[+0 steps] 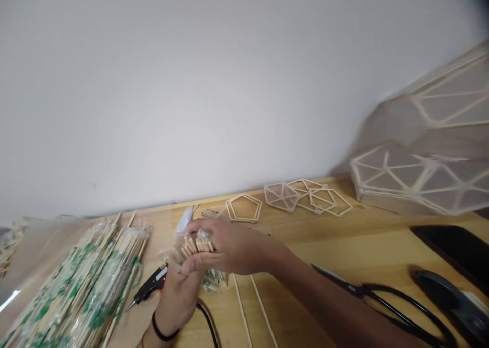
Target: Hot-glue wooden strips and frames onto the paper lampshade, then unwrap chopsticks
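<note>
My right hand (239, 245) comes across from the right and is closed around a bundle of wooden chopsticks (196, 245), whose pale ends poke out between thumb and fingers. Clear wrapping with green print hangs on and below the bundle. Just under it, my left hand (179, 294), with a black band at the wrist, meets the same bundle; its fingers are mostly hidden behind the sticks and the right hand. A black glue gun (151, 287) with a small red light lies left of the left hand. Two bare sticks (263, 312) lie below the right forearm.
Many wrapped chopsticks (91, 287) are piled on the left. Pentagon stick frames (243, 208) and a covered panel (282, 197) lie along the wall. A larger stick structure (412, 185) stands at right. Black-handled scissors (393, 297) and a dark flat object (451, 248) lie at front right.
</note>
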Demonstrator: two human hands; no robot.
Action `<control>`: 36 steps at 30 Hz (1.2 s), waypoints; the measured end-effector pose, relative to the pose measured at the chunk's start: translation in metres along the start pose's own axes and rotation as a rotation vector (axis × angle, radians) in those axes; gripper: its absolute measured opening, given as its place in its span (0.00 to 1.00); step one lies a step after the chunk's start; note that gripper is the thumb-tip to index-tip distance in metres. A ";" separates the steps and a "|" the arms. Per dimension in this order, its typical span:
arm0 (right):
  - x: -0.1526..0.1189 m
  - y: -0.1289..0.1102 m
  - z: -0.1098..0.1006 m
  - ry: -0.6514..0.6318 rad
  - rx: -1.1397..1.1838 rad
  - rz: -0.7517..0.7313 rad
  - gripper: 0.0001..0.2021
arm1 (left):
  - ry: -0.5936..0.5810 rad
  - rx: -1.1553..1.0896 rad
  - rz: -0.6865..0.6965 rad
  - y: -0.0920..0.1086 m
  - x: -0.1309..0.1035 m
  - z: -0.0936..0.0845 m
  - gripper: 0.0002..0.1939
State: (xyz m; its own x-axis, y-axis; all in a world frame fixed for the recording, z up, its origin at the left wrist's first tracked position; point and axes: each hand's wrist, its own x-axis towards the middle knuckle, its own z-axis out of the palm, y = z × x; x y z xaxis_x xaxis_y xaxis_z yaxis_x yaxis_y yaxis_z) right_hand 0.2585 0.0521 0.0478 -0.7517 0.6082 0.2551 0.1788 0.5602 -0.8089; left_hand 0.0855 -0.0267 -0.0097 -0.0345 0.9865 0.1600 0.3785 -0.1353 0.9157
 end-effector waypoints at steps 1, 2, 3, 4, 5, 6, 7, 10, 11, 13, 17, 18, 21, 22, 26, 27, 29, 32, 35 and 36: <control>-0.001 0.000 -0.005 -0.026 -0.013 0.008 0.16 | -0.009 -0.021 0.011 0.004 0.002 0.001 0.19; -0.002 -0.002 -0.009 -0.074 -0.004 0.009 0.16 | -0.016 -0.042 0.026 0.008 0.003 0.002 0.18; -0.004 -0.004 -0.014 -0.106 0.026 0.017 0.15 | -0.024 -0.060 0.039 0.010 0.005 0.002 0.17; -0.006 -0.006 -0.018 -0.126 0.069 0.044 0.15 | -0.033 -0.075 0.048 0.011 0.005 0.003 0.18; -0.007 -0.008 -0.022 -0.130 0.119 0.094 0.15 | -0.042 -0.085 0.052 0.011 0.005 0.003 0.18; -0.008 -0.010 -0.024 -0.119 0.165 0.148 0.14 | -0.049 -0.091 0.053 0.011 0.004 0.003 0.20; -0.008 -0.012 -0.025 -0.102 0.193 0.193 0.14 | -0.056 -0.093 0.057 0.009 0.003 0.003 0.21; -0.008 -0.013 -0.024 -0.016 0.142 0.219 0.18 | 0.006 -0.089 0.061 0.005 -0.002 0.002 0.25; -0.007 -0.013 -0.023 0.005 0.104 0.205 0.19 | 0.043 -0.084 0.057 0.003 -0.004 0.001 0.26; -0.006 -0.012 -0.021 0.035 0.054 0.192 0.21 | 0.091 -0.079 0.037 0.002 -0.006 0.001 0.26; -0.006 -0.009 -0.018 0.037 0.097 0.209 0.19 | 0.031 -0.075 0.042 0.005 -0.002 0.001 0.27; -0.005 -0.008 -0.018 0.034 0.114 0.207 0.19 | 0.010 -0.074 0.049 0.006 -0.001 0.001 0.27; -0.004 -0.005 -0.016 0.052 0.118 0.178 0.20 | -0.009 -0.082 0.080 0.007 0.004 -0.002 0.24; -0.004 -0.004 -0.015 0.061 0.110 0.166 0.20 | -0.008 -0.086 0.098 0.008 0.005 -0.003 0.23; -0.003 -0.003 -0.015 0.091 0.110 0.118 0.22 | 0.038 -0.087 0.139 0.010 0.006 -0.006 0.21; -0.004 -0.002 -0.015 0.098 0.115 0.114 0.22 | 0.055 -0.080 0.137 0.010 0.006 -0.005 0.21; -0.004 -0.002 -0.015 0.102 0.115 0.117 0.21 | 0.073 -0.061 0.135 0.011 0.004 -0.004 0.21; -0.004 -0.002 -0.013 0.082 0.088 0.110 0.20 | 0.041 -0.051 0.156 0.011 0.003 -0.002 0.21; -0.003 -0.003 -0.009 0.094 0.050 0.049 0.22 | 0.032 -0.058 0.181 0.010 0.002 -0.004 0.21; -0.004 -0.003 -0.007 0.102 0.040 0.019 0.22 | 0.029 -0.060 0.184 0.011 0.002 -0.005 0.21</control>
State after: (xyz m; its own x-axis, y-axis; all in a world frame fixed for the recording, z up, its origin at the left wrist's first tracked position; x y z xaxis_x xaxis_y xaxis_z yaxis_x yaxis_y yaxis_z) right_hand 0.2651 0.0523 0.0529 -0.6797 0.6735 0.2903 0.1654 0.5264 -0.8340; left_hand 0.0852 -0.0266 0.0020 0.0032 0.9416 0.3367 0.3250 -0.3194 0.8902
